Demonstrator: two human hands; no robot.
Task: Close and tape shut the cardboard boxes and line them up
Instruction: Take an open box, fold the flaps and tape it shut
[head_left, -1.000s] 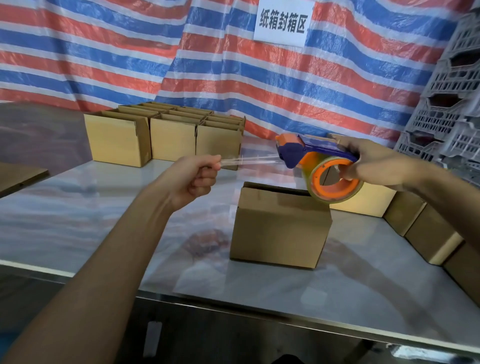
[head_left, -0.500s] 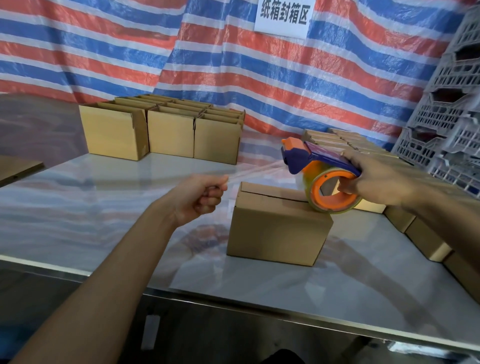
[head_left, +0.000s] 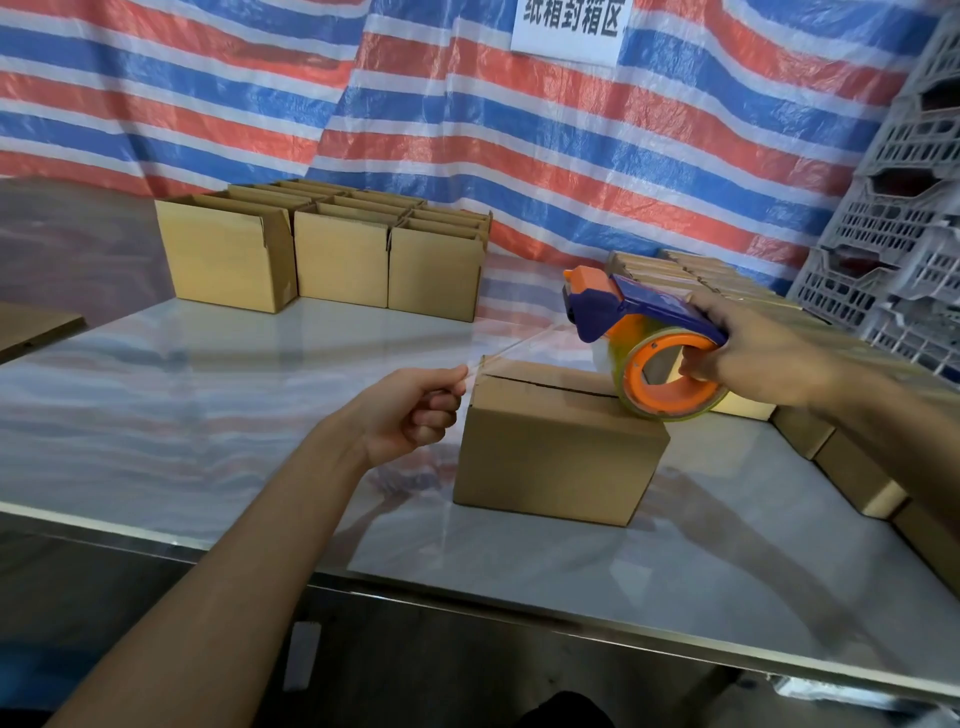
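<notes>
A closed cardboard box (head_left: 556, 457) stands in the middle of the table, flaps folded down with a seam along its top. My right hand (head_left: 753, 353) grips a blue and orange tape dispenser (head_left: 644, 338) over the box's far right top edge. A strip of clear tape (head_left: 519, 345) runs from the dispenser down to my left hand (head_left: 415, 410), which pinches its free end just left of the box's top left corner.
Several open boxes (head_left: 332, 254) stand in rows at the back left of the table (head_left: 208, 395). Taped boxes (head_left: 857, 467) line the right side. Grey plastic crates (head_left: 904, 234) are stacked at the far right. A striped tarp hangs behind.
Both hands have dropped toward the box. The dispenser now sits close above the box's top, and my left hand has brought the tape end down to its top left corner.
</notes>
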